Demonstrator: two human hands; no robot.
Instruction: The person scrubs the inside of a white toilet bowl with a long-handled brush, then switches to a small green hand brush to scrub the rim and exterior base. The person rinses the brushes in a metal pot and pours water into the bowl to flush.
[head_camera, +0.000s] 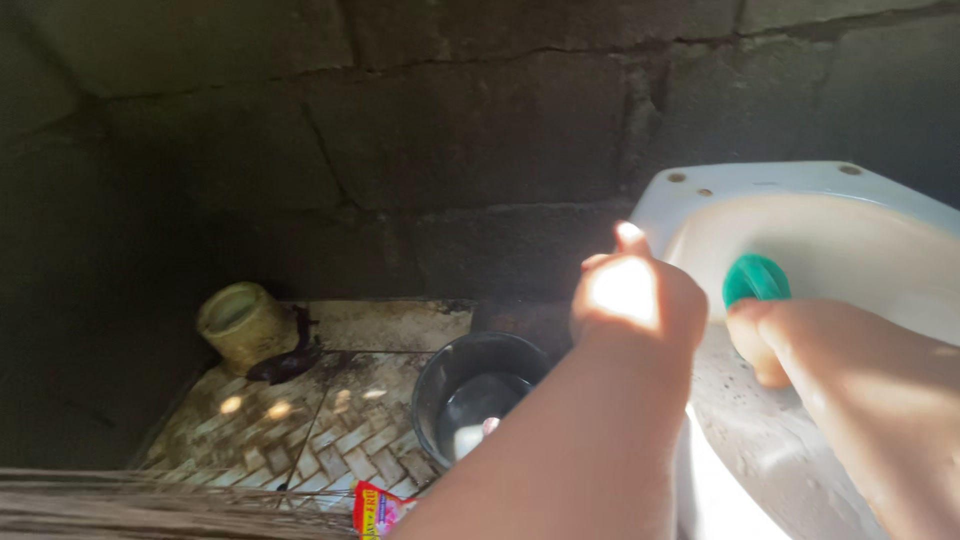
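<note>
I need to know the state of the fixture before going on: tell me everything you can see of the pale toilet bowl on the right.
The pale ceramic toilet bowl stands at the right against a dark block wall. It has no seat; small holes show along its back rim. Its outer side looks stained and speckled, partly in bright sunlight. The left hand rests on the near rim, and the right hand holds a round green scrubber inside the bowl.

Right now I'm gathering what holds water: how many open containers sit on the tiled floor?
2. A dark bucket with water stands beside the white toilet bowl; a yellowish tub lies tipped in the far corner. The person's arms may hide more.
</note>
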